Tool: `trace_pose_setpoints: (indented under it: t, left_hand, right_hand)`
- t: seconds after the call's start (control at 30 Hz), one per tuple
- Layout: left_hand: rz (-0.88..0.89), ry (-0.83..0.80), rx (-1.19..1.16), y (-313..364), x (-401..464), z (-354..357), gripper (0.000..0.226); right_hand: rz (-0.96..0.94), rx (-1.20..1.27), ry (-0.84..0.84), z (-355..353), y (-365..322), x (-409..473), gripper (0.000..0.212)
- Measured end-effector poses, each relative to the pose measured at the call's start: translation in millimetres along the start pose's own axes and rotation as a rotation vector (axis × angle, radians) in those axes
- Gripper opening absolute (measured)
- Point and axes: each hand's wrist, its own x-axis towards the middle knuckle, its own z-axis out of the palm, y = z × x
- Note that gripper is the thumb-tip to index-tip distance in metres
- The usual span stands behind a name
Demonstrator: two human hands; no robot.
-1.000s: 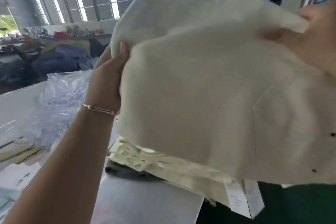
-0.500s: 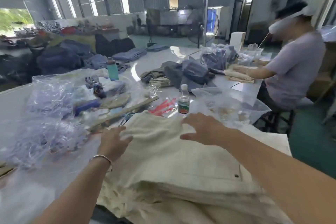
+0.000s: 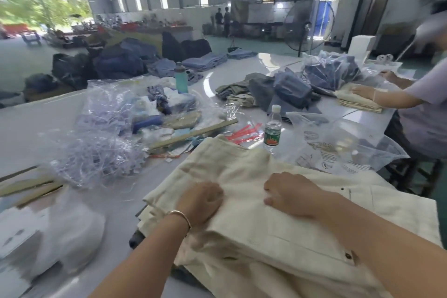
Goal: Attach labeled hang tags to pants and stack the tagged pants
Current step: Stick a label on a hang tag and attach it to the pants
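My left hand [image 3: 202, 201] lies knuckles up, fingers curled under into a loose fist, a thin bangle [image 3: 180, 217] round the wrist. My right hand [image 3: 289, 192] lies palm down just beside it, fingers bent, thumb tucked low. Both bare forearms reach in from the near edge.
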Motion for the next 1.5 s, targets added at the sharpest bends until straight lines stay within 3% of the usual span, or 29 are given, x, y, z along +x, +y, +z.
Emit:
trace_pose_setpoints:
  t: [0.13,0.27,0.5,0.67,0.83,0.97,1.1,1.27,1.33,1.4,1.5]
  left_hand:
    - [-0.109,0.258,-0.252,-21,-76,-32,0.017]
    - [-0.324,0.507,-0.375,-67,-182,-77,0.017]
    - [-0.769,0.843,-0.302,-171,-439,-153,0.014]
    - [-1.081,0.998,-0.145,-241,-630,-196,0.018]
    - [-1.363,1.030,-0.007,-324,-781,-221,0.017]
    - [-1.471,1.014,0.090,-394,-844,-231,0.023]
    - [-1.429,0.812,0.181,-473,-867,-252,0.039]
    - [-1.197,0.408,0.057,-529,-865,-273,0.080]
    - [-1.125,0.342,0.010,-543,-858,-279,0.088]
    - [-1.102,0.357,-0.033,-555,-858,-285,0.079]
    - [-1.086,0.509,-0.140,-572,-867,-292,0.045]
  right_hand:
    - [-0.133,0.087,0.107,-35,-65,5,0.040]
    - [-0.441,0.128,0.184,-51,-192,13,0.033]
    - [-0.880,0.190,-0.021,15,-453,-25,0.028]
    - [-1.046,0.229,-0.147,69,-633,-77,0.025]
    - [-1.086,0.244,-0.235,112,-771,-115,0.026]
    - [-1.082,0.247,-0.289,135,-832,-137,0.027]
    - [-1.049,0.282,-0.311,148,-861,-143,0.024]
    - [-0.957,0.283,-0.371,161,-878,-141,0.018]
    - [-0.938,0.266,-0.372,164,-886,-138,0.018]
    - [-0.937,0.252,-0.364,166,-895,-134,0.018]
    - [-0.925,0.256,-0.358,166,-905,-129,0.018]
